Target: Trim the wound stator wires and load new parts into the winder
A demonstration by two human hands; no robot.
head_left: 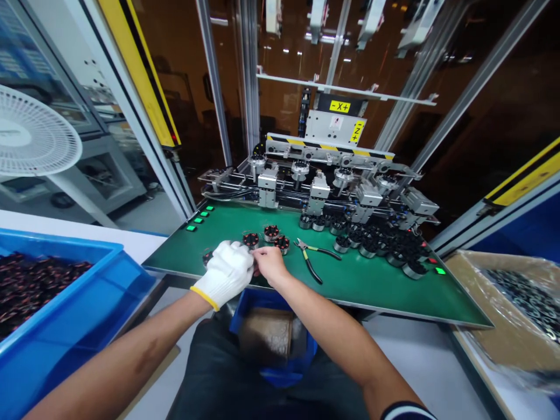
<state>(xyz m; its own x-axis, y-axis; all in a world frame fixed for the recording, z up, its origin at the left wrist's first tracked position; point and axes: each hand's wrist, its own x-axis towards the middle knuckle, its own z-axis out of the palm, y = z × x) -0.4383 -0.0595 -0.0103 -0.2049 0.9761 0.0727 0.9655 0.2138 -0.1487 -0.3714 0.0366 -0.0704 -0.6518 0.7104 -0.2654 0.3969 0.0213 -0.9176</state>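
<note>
My left hand [231,269], in a white knit glove with a yellow cuff, is closed at the front edge of the green worktop [236,217]. Against it is my bare right hand [270,263], its fingers pinched together. Whatever sits between the hands is hidden by the fingers. Just beyond them stand round motor stators with copper windings: one stator [251,240] behind the glove, another stator [271,233] farther back, and a third stator [282,245] beside my right hand. One more round part [207,258] is partly covered by the glove. Side cutters [314,256] with black-and-green handles lie open to the right.
A winding machine [319,186] spans the back. Several black-topped stators [370,245] crowd the right side. A blue bin [87,280] of small parts is at left, a cardboard box [503,315] at right, and a blue crate [280,373] below. A fan [35,134] stands far left.
</note>
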